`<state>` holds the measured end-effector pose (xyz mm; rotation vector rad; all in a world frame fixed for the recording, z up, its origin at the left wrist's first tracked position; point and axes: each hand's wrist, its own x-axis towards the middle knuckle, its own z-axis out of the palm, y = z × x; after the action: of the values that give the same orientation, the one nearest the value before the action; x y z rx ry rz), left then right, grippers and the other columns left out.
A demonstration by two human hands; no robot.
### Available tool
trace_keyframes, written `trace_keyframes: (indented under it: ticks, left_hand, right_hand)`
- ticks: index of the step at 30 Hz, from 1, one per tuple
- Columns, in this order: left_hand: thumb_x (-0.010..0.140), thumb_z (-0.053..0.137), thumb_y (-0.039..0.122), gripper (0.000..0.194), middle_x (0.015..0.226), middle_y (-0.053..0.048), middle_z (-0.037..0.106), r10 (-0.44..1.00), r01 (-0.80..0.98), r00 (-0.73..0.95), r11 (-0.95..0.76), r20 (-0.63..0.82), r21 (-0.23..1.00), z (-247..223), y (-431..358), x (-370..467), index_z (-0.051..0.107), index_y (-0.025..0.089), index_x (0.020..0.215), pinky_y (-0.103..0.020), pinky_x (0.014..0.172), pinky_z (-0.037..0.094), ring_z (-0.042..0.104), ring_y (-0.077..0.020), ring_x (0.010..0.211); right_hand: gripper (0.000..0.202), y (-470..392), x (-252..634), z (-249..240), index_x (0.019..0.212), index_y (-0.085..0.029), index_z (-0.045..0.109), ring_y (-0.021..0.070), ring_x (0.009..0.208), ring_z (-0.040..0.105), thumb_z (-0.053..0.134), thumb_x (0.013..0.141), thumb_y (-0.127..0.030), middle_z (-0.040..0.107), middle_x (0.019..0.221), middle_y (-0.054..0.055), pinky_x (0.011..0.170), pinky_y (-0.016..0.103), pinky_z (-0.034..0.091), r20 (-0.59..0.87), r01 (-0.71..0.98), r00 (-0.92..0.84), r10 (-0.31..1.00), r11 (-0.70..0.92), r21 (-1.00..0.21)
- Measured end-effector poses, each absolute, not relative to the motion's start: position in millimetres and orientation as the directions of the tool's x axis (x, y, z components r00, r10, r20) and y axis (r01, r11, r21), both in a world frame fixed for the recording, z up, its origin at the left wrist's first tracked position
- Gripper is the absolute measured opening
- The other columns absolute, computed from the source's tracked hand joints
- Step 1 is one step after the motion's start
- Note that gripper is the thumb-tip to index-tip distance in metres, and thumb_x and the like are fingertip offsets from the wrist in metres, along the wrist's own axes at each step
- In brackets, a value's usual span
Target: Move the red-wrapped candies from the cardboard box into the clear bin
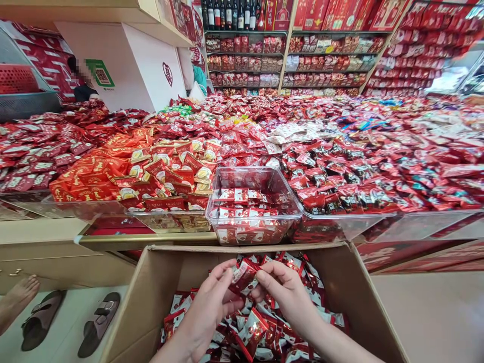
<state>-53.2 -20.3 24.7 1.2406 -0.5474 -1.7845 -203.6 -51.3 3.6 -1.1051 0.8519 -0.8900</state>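
Note:
Both my hands are over an open cardboard box (159,282) filled with loose red and white wrapped candies (253,330). Between them is one red candy packet (245,275), raised above the pile. My left hand (215,297) pinches its left side with thumb and fingers. On the other side, my right hand (282,287) grips the packet's right end between thumb and forefinger. Just beyond the box stands a clear plastic bin (257,224), partly filled with rows of similar red and white packets.
Bins of durian packets (177,174) and dark red packets (340,194) flank the clear bin. Shelves of bottles and packets (245,60) line the back wall. A bare foot (18,302) and sandals (99,322) are at lower left. A person (85,85) is partly visible behind the pillar (128,65).

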Motion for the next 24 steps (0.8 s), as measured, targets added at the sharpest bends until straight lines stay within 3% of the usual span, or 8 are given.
trace_keyframes:
  ticks: [4, 6, 9, 13, 17, 19, 21, 24]
  left_hand:
    - [0.079, 0.043, 0.037, 0.039, 0.100, -0.009, 0.060, -0.835, 0.546, -0.219, -0.534, -0.504, 0.646, 30, -20, -52, 0.041, 0.020, 0.114, -0.030, 0.071, 0.043, 0.058, -0.0180, 0.082]
    - [0.078, 0.047, 0.029, 0.038, 0.103, -0.007, 0.058, -0.874, 0.540, -0.145, -0.462, -0.463, 0.703, 33, -19, -52, 0.039, 0.023, 0.115, -0.029, 0.068, 0.044, 0.058, -0.0168, 0.081]
    - [0.077, 0.048, 0.027, 0.042, 0.097, -0.007, 0.059, -0.905, 0.467, -0.093, -0.407, -0.414, 0.785, 33, -18, -54, 0.036, 0.024, 0.117, -0.028, 0.062, 0.045, 0.057, -0.0159, 0.074]
    - [0.077, 0.048, 0.029, 0.050, 0.076, -0.002, 0.059, -0.933, 0.349, -0.081, -0.357, -0.351, 0.866, 26, -14, -56, 0.027, 0.024, 0.123, -0.022, 0.057, 0.042, 0.051, -0.0100, 0.059]
    - [0.073, 0.053, 0.035, 0.058, 0.054, 0.006, 0.047, -0.944, 0.281, -0.024, -0.322, -0.329, 0.904, 15, -14, -54, 0.026, 0.022, 0.123, -0.015, 0.042, 0.029, 0.035, -0.0041, 0.042]
    - [0.069, 0.056, 0.037, 0.063, 0.052, 0.006, 0.047, -0.933, 0.345, -0.019, -0.343, -0.359, 0.874, 9, -16, -53, 0.026, 0.021, 0.122, -0.016, 0.041, 0.028, 0.035, -0.0046, 0.041]
    - [0.066, 0.059, 0.038, 0.070, 0.057, 0.004, 0.052, -0.914, 0.413, -0.045, -0.385, -0.404, 0.825, 6, -17, -51, 0.022, 0.022, 0.122, -0.018, 0.044, 0.032, 0.041, -0.0066, 0.043]
    - [0.063, 0.063, 0.036, 0.076, 0.059, 0.002, 0.057, -0.891, 0.462, -0.136, -0.444, -0.433, 0.768, 14, -16, -49, 0.019, 0.021, 0.123, -0.020, 0.047, 0.035, 0.048, -0.0096, 0.047]
  right_hand:
    - [0.016, -49, -213, 3, 0.089, -0.021, 0.058, 0.0156, 0.084, 0.054, 0.052, 0.075, -0.017, 0.057, 0.090, 0.006, 0.073, 0.029, 0.043, 0.318, 0.002, 0.439, -0.840, -0.353, -0.936]
    - [0.023, -46, -216, 3, 0.094, -0.022, 0.057, 0.0166, 0.092, 0.050, 0.052, 0.073, -0.014, 0.053, 0.099, 0.007, 0.079, 0.031, 0.041, 0.377, -0.029, 0.508, -0.775, -0.452, -0.891]
    - [0.016, -43, -212, 2, 0.090, -0.020, 0.055, 0.0163, 0.090, 0.050, 0.053, 0.074, -0.020, 0.049, 0.102, 0.008, 0.077, 0.031, 0.042, 0.235, -0.013, 0.451, -0.861, -0.270, -0.963]
    - [0.018, -43, -203, -3, 0.085, -0.018, 0.047, 0.0116, 0.068, 0.051, 0.055, 0.073, -0.028, 0.053, 0.075, 0.002, 0.063, 0.025, 0.044, -0.035, 0.067, 0.368, -0.929, 0.064, -0.996]
    - [0.015, -46, -206, -2, 0.071, -0.018, 0.044, 0.0107, 0.066, 0.050, 0.051, 0.076, -0.030, 0.052, 0.073, 0.001, 0.060, 0.022, 0.043, 0.091, -0.096, 0.405, -0.910, -0.141, -0.985]
    - [0.014, -47, -209, -2, 0.079, -0.018, 0.049, 0.0135, 0.077, 0.050, 0.052, 0.075, -0.031, 0.053, 0.090, 0.006, 0.066, 0.025, 0.044, 0.345, -0.235, 0.498, -0.796, -0.507, -0.829]
    - [0.018, -46, -209, -5, 0.089, -0.020, 0.051, 0.0159, 0.083, 0.050, 0.054, 0.074, -0.030, 0.053, 0.100, 0.007, 0.070, 0.027, 0.043, 0.520, -0.308, 0.630, -0.577, -0.800, -0.516]
    - [0.016, -43, -207, -9, 0.094, -0.017, 0.050, 0.0131, 0.065, 0.050, 0.044, 0.080, -0.022, 0.059, 0.077, 0.004, 0.058, 0.023, 0.044, 0.566, -0.383, 0.697, -0.439, -0.896, -0.223]
